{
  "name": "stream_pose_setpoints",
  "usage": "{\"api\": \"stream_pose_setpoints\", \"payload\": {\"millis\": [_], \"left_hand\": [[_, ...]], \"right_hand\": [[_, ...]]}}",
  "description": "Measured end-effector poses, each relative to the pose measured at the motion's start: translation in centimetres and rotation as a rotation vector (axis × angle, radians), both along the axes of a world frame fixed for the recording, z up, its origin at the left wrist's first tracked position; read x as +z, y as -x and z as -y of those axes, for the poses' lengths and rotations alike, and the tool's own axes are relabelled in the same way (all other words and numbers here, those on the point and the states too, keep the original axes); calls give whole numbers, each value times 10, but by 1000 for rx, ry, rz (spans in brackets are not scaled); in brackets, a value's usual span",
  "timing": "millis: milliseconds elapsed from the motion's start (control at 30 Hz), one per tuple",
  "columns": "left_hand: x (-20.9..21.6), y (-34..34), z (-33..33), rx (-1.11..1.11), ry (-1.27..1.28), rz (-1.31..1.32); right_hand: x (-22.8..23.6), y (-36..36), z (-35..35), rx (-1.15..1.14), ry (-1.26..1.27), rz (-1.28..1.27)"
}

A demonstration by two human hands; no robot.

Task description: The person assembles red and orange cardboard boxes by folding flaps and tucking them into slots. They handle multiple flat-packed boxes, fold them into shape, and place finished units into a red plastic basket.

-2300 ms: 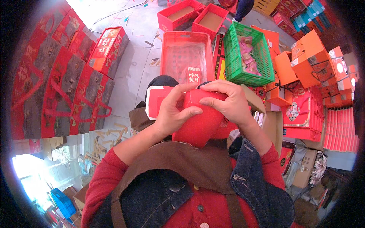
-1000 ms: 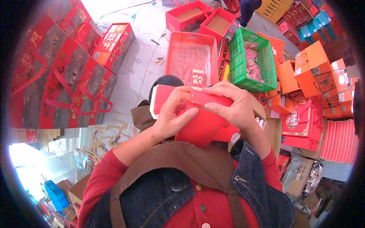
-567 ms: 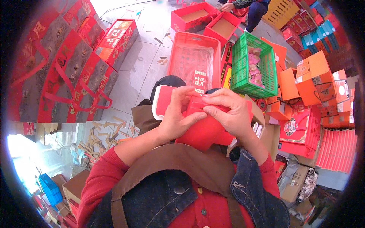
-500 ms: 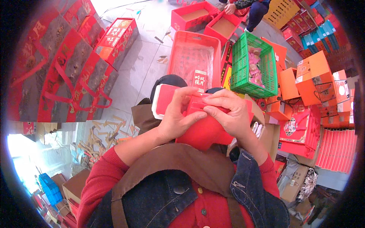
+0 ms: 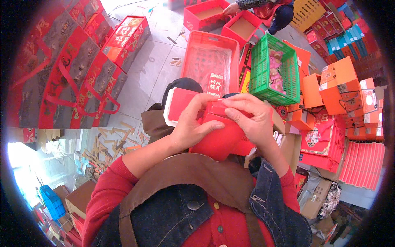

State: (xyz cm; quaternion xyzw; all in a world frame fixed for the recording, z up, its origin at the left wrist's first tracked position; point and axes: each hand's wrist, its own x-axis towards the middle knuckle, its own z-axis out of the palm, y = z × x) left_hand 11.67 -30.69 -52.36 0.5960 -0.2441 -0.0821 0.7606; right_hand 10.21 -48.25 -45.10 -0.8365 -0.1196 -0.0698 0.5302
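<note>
White characters on red panel [image 5: 215, 85], between patterned bands, against near end of red crate [image 5: 235, 61]. Gold characters on red-and-grey bags [image 5: 66, 78], left. Red-and-white lettered panels on long red box [image 5: 123, 37]. Dark characters on yellow cartons [image 5: 306, 14]. Brown carton [image 5: 317, 197]: marks too small to read.

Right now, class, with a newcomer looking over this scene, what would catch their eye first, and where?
Probably the bright red packaging in the centre, held between the person's left hand and right hand. Next, the green crate stands out among all the red, just beyond the right hand, with pink packets inside. Large red-and-grey bags fill the left side, facing piled orange boxes on the right.
</note>
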Motion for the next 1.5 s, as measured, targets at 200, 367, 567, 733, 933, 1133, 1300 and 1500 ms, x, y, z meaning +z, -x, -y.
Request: {"api": "stream_pose_setpoints", "payload": {"millis": [200,367,567,733,933,1133,1300,1500], "left_hand": [[2,4,-1,-3,67,-46],[5,4,-2,-18,73,-62],[-1,-2,-4,122,-112,255],[5,0,-7,108,-73,160],[1,1,-9,140,-192,173],[4,5,-8,139,-139,171],[-11,-5,-7,195,-86,-24],[-9,-38,-7,200,-7,-529]], "right_hand": [[3,1,-2,45,35,51],[0,3,-4,37,51,55],[-1,7,4,78,-77,-2],[-22,21,28,27,-449,-97],[-37,34,19,-67,-269,-24],[-39,36,16,8,-65,153],[-53,31,23,11,-144,22],[-46,8,25,147,644,549]]}}
